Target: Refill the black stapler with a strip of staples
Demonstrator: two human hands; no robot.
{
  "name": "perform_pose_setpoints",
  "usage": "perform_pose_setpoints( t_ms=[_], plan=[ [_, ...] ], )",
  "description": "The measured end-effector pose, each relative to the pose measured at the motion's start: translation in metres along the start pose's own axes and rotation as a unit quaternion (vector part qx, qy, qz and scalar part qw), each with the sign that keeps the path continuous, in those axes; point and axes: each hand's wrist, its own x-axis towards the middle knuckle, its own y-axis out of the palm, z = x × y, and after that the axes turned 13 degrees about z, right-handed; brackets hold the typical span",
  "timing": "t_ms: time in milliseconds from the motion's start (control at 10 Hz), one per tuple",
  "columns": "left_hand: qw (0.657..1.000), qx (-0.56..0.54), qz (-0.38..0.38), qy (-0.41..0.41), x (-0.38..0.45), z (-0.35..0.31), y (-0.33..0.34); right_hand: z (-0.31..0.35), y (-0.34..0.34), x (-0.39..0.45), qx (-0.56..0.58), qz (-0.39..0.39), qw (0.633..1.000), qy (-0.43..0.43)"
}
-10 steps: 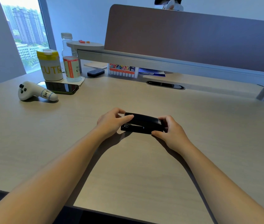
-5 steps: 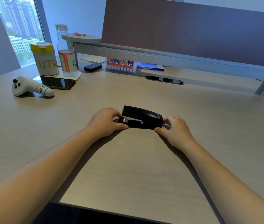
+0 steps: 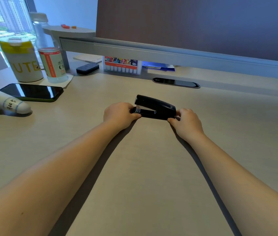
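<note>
From the head camera, the black stapler (image 3: 155, 107) sits on the desk (image 3: 151, 167), its top lifted a little at the left end. The left hand (image 3: 120, 114) pinches that end. The right hand (image 3: 186, 122) holds the other end.

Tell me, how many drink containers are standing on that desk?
2. A white cup with a yellow band stands at the far left by the window, and a clear bottle with an orange label stands just right of it. Others may be out of frame.
</note>
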Motion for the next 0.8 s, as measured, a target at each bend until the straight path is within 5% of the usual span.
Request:
perform_pose_setpoints(
  t_ms=[500,600,800],
  plan=[
    [0.998,0.057,0.019,-0.001,0.059,-0.013,0.01,-0.03,-0.002,0.055,-0.039,-0.037,0.998,0.036],
    [0.994,0.07,0.084,0.022,0.009,-0.013,-0.004,-0.023,-0.008,0.009,-0.051,0.042,0.998,0.013],
    [0.971,0.001,0.117,0.21,-0.185,0.01,-0.011,-0.013,-0.018,-0.185,0.02,0.166,0.97,-0.175]
  ],
)
